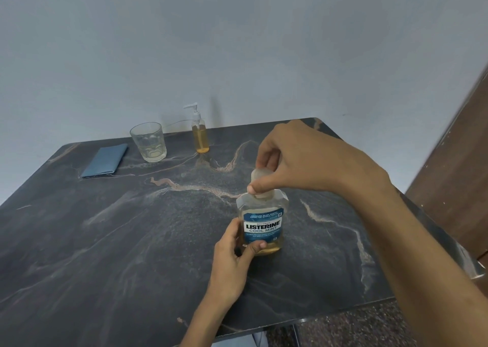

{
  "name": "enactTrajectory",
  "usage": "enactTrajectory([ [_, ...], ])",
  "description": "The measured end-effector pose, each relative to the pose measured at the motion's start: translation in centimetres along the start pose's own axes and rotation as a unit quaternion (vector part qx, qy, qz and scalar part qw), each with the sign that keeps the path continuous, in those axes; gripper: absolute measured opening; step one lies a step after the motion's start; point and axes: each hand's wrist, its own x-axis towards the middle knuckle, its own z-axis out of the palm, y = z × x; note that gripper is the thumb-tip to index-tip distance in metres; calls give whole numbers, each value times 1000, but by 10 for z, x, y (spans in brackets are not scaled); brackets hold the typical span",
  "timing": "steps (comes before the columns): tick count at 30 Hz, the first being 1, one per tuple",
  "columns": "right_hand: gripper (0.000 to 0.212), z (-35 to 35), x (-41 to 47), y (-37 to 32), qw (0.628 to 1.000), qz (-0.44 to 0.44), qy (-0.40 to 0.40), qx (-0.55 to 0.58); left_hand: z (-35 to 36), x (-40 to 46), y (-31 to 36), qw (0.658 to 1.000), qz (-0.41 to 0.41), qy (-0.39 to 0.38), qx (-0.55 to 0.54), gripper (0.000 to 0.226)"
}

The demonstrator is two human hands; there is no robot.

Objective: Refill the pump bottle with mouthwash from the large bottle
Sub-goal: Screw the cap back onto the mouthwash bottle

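The large mouthwash bottle (262,226), clear with a blue Listerine label and yellowish liquid low inside, stands upright on the dark marbled table (132,241), right of centre. My left hand (233,251) grips its lower left side. My right hand (298,162) comes down from above, fingers and thumb pinched around the clear cap (260,176) on the neck. The small pump bottle (200,133), mostly full of amber liquid with a white pump head, stands upright at the table's far edge, well away from both hands.
An empty drinking glass (148,142) stands left of the pump bottle. A folded blue cloth (104,160) lies further left. A grey wall backs the table. A brown wooden panel (454,162) rises at right, past the table's right edge.
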Motion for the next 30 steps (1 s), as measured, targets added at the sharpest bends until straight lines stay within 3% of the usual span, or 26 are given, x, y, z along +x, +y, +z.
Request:
enactTrajectory([
  [14,44,14,-12,-1,997,25,67,0,1,0,2,1000,2,15,16,41],
  [18,41,29,-22,20,987,27,73,141,0,-1,3,1000,2,7,4,39],
  [22,67,72,-38,62,958,49,89,267,0,-1,0,1000,-1,6,3,42],
  [24,69,100,-45,80,940,72,80,323,0,-1,-1,1000,-2,6,6,43],
  [30,45,162,-55,91,895,93,86,429,-1,-1,-2,1000,-7,5,1,41],
])
